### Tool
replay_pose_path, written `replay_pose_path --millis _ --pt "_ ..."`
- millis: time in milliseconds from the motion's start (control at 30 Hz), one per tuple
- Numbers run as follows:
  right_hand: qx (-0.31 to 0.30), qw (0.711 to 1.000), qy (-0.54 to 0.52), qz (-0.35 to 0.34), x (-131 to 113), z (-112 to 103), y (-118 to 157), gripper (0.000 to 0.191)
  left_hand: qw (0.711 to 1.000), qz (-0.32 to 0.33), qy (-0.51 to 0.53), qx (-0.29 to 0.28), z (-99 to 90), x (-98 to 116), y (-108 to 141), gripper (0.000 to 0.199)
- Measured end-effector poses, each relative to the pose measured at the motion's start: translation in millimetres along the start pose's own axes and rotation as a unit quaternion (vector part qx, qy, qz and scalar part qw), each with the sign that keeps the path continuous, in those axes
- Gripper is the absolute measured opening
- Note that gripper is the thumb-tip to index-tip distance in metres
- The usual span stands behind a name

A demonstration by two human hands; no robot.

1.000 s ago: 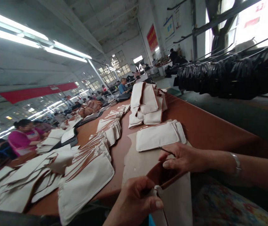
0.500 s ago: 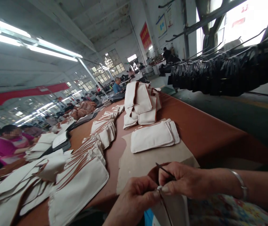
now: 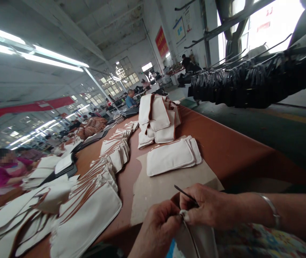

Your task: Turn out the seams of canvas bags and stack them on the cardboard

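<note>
- two bare hands meet at the near edge of the brown table [image 3: 209,132], closed around one cream piece [image 3: 202,240], which hangs low at the near side, beside a floral cloth [image 3: 262,242].
- the left hand [image 3: 159,227] pinches its seamed edge between thumb and fingers, probably to steady it.
- the right hand [image 3: 209,208] grips a thin dark tool [image 3: 185,194] pointing far and left; its thumb presses the same edge, so the tool seems tucked back to leave the thumb usable.
- beyond, a small stack [image 3: 169,157] lies flat on a beige board [image 3: 153,193], perhaps for tidiness.
- left, a row of cream pieces [image 3: 88,208] overlaps, likely so each edge is easy to catch.
- farther off rises a taller pile [image 3: 158,118].
</note>
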State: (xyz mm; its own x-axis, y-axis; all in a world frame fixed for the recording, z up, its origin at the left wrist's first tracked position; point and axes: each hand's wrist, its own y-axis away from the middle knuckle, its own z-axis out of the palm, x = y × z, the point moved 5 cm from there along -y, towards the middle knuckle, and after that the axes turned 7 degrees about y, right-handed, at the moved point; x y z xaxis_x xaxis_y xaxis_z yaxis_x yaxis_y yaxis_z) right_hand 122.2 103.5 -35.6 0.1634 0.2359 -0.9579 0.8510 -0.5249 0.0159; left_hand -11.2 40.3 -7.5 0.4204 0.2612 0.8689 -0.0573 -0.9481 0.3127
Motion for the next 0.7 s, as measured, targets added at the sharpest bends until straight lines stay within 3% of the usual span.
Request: replay_pose_path --millis 200,467,567,700 --pt "0.002 0.999 -0.026 0.034 19 5 -5 0.01 0.997 -0.002 0.065 -0.037 9.2 3 -1 0.018" --pt "-0.004 0.999 -0.049 0.017 19 4 -2 0.006 0.999 -0.025 0.024 0.008 5.2 -8 -6 0.014" --pt "-0.001 0.998 -0.064 -0.002 10 0 -2 0.013 0.999 -0.022 0.017 0.032 2.9 -9 -8 0.016" --pt "0.028 1.0 0.008 -0.001 2 -5 -3 0.009 0.999 -0.016 0.005 0.05 2.4 -5 -8 0.016"
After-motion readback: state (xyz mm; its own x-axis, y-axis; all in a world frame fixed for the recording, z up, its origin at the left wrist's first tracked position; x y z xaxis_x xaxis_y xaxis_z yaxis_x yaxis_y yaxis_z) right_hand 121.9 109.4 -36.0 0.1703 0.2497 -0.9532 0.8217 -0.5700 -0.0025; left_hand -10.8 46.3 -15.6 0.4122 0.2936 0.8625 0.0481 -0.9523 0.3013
